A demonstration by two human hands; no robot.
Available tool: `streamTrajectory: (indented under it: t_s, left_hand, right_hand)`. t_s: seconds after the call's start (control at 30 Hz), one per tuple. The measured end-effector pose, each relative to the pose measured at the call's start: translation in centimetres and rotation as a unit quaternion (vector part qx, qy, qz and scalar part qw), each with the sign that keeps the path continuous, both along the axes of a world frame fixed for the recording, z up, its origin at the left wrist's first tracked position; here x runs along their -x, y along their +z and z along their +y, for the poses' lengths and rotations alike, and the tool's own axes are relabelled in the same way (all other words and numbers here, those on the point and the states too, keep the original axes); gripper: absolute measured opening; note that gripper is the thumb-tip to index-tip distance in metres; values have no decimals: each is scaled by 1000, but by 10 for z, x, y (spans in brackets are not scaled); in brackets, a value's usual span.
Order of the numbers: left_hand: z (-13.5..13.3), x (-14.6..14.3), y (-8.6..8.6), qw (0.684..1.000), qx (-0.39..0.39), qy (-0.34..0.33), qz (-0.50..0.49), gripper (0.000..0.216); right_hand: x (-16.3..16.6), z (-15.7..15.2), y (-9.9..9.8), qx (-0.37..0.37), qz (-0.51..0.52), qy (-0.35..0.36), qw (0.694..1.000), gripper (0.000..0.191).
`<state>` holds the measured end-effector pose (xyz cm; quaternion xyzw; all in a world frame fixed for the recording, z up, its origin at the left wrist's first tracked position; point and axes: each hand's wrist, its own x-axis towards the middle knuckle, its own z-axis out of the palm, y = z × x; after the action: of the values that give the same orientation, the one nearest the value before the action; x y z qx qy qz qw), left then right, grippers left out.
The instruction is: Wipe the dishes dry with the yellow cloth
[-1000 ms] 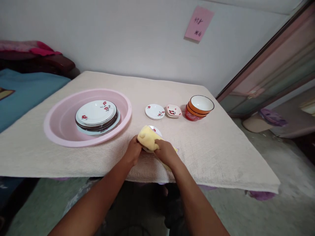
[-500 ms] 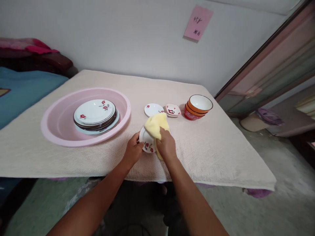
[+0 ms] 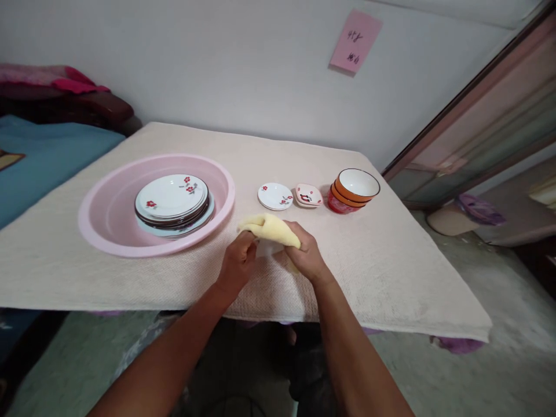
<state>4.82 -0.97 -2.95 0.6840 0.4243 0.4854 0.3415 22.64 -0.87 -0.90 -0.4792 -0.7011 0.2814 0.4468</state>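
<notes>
My right hand (image 3: 307, 252) is closed on a yellow cloth (image 3: 271, 227), which arches across to my left hand. The fingers of my left hand (image 3: 238, 258) are curled under the cloth's left end, gripping the small flowered plate, now almost wholly hidden by the cloth and fingers. Both hands are above the front part of the table. Just beyond them lie a small stack of white saucers with red flowers (image 3: 275, 196) and a square pink-patterned dish (image 3: 308, 196).
On the left, a pink basin (image 3: 98, 234) holds a stack of flowered plates (image 3: 171, 196). Nested orange and red bowls (image 3: 354, 191) stand at the right. A cream cloth (image 3: 382, 272) covers the table, which adjoins a wall with a pink note (image 3: 355, 41).
The small plate has tipped from face-up to nearly out of sight behind the cloth. My right hand has turned and shifted slightly right, stretching the cloth over the plate; the left fist has rolled.
</notes>
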Motion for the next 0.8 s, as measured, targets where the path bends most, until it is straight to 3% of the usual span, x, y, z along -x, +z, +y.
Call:
streamTrajectory:
  t_s: [0.13,0.27,0.43,0.57,0.7,0.8]
  left_hand:
    - [-2,-7,-4,998,30,38,-44,24]
    - [-2,-14,-6,987,65,96,-114,23]
    - [4,-19,-5,961,95,128,-226,25]
    - [5,-26,-4,927,156,112,-322,31]
    - [8,-28,-6,917,204,74,-334,35]
    - [14,-21,-10,941,208,54,-261,26]
  right_hand:
    - [1,0,-13,46,80,-71,993,45]
    - [2,-1,-26,140,208,-133,959,41]
    - [18,-9,-30,244,385,-96,885,49]
    - [39,-17,-34,276,486,-56,827,51]
    - [44,-16,-37,271,487,-82,827,47]
    - [30,-10,-35,216,440,-145,860,45]
